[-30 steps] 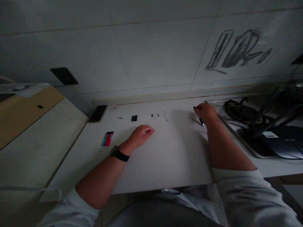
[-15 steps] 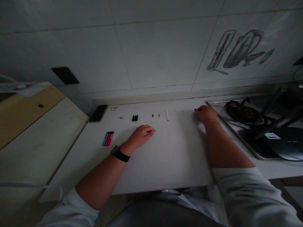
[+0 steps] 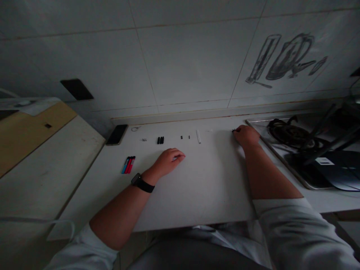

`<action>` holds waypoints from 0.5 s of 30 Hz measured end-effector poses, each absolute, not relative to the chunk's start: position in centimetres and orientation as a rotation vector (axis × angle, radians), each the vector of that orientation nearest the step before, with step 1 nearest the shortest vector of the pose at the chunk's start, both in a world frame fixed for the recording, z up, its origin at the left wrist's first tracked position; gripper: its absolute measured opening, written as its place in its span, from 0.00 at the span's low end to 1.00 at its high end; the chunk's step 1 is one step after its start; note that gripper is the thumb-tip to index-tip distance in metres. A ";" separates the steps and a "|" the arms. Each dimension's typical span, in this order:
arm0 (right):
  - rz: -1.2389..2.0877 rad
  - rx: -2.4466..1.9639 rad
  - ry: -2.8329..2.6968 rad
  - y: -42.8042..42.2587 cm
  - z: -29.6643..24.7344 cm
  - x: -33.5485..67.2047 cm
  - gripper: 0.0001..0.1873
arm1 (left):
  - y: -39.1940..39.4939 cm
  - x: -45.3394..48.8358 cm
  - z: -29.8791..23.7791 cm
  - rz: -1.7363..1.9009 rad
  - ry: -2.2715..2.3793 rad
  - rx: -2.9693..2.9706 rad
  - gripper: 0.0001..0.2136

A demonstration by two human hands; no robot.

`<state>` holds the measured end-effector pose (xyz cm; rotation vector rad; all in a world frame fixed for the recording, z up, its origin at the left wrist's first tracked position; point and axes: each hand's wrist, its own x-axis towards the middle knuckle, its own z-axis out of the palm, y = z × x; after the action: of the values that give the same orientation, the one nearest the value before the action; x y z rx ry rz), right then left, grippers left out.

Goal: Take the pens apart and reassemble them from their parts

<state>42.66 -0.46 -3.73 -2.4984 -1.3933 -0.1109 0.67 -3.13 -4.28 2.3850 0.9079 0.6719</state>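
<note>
My left hand (image 3: 172, 160) rests on the white countertop (image 3: 197, 187), fingers loosely curled in and thumb near the index finger, with nothing visible in them. At the right, beside the stove edge, the fingers of my right hand (image 3: 246, 135) are closed around a small black piece (image 3: 233, 131), mostly hidden by them. Between the hands and the wall lie thin white sticks (image 3: 198, 137), two tiny dark pieces, short black caps (image 3: 160, 140) side by side and some tiny silvery bits (image 3: 144, 140). Blue and red pen-like barrels (image 3: 128, 165) with black ends lie left of my left hand.
A phone (image 3: 117, 134) lies at the back left, near a thin ring (image 3: 135, 128). On the right stands a gas stove (image 3: 292, 135) with a black router-like device (image 3: 337, 168) on it. A tiled wall closes the back; a cabinet (image 3: 50, 161) stands left.
My right hand has shifted very slightly to the right, and less of the small black piece shows. The left hand and the laid-out pieces stay where they were.
</note>
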 end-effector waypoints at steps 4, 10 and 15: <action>-0.122 -2.485 -1.351 -0.7 -3.6 42.7 0.16 | -3.2 0.7 -4.1 0.663 0.912 2.379 0.10; -0.142 -2.382 -1.255 -0.8 -2.8 43.2 0.16 | -3.2 0.7 -4.2 0.668 0.905 2.387 0.09; -0.209 -2.115 -1.168 -1.0 -1.2 42.9 0.20 | -3.2 0.7 -4.3 0.667 0.904 2.400 0.09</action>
<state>42.90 -1.02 -1.21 -2.1145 -1.1683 -0.2091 0.68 -3.16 -4.28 2.3997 0.9040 0.6674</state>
